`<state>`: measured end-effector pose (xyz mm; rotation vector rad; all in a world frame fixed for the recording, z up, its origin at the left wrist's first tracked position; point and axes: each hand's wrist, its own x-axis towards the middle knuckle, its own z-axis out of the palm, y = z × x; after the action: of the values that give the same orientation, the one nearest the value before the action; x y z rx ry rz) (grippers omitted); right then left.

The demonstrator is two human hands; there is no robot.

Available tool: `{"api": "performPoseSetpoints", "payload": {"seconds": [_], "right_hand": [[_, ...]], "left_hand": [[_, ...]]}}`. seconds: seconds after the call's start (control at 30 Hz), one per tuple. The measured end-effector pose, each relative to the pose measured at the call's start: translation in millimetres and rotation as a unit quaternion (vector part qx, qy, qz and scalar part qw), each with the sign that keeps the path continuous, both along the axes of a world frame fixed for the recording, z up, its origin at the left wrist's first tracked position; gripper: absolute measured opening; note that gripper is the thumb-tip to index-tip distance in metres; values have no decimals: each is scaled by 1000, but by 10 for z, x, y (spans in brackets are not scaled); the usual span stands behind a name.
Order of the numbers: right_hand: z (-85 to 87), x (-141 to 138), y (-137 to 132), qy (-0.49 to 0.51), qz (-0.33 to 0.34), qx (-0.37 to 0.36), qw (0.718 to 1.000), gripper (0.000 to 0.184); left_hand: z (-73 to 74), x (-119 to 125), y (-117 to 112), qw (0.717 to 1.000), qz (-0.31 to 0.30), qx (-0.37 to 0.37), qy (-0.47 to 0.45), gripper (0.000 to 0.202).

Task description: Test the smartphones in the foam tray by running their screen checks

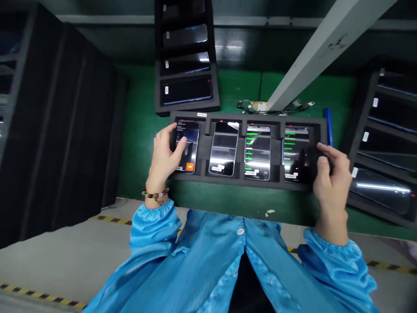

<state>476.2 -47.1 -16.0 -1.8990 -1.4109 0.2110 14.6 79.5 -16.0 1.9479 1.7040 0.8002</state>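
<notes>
Centrally, black foam tray (203,152) of glossy rectangular phones (223,150), left hand (164,158) spread loosely over leftmost, right hand (334,178) half-curled by right end, grip unclear.

We wear a bright blue jacket (208,261) of thin cloth with a satiny sheen; its left sleeve (153,226) and right sleeve (339,261) are loose and creased, each gathered into a frilled end; a bracelet (156,195) of round dark, reddish and pale beads sits behind our left hand (163,156); just off the near edge of the surface (208,195), a round white button (240,231) marks where our fronts meet; below it they part over a black garment (250,282).
</notes>
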Motion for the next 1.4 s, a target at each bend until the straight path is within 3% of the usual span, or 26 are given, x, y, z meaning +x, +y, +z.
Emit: {"api": "performPoseSetpoints", "payload": {"seconds": [0.23, 0.5, 0.63, 0.8, 0.9, 1.2, 1.4], "right_hand": [[33, -63, -42, -12, 85, 31, 996, 32], [6, -10, 12, -22, 68, -34, 997, 37], [21, -22, -34, 0, 63, -6, 998, 37], [102, -93, -187, 3, 64, 36, 997, 32], [114, -121, -277, 3, 68, 43, 997, 31], [31, -259, -302, -56, 101, -3, 993, 30], [129, -674, -90, -66, 251, -21, 966, 41]], "left_hand": [[31, -108, -139, 998, 2, -13, -69, 39], [-44, -162, -79, 1000, 5, -9, -6, 48], [116, 136, -126, 995, 6, 44, 86, 44], [286, 683, -190, 986, -132, 56, 87, 37], [291, 802, -166, 985, -144, 62, 68, 35], [281, 417, -192, 992, -22, 119, 41, 28], [192, 46, -302, 995, 58, 78, 19, 34]]}}
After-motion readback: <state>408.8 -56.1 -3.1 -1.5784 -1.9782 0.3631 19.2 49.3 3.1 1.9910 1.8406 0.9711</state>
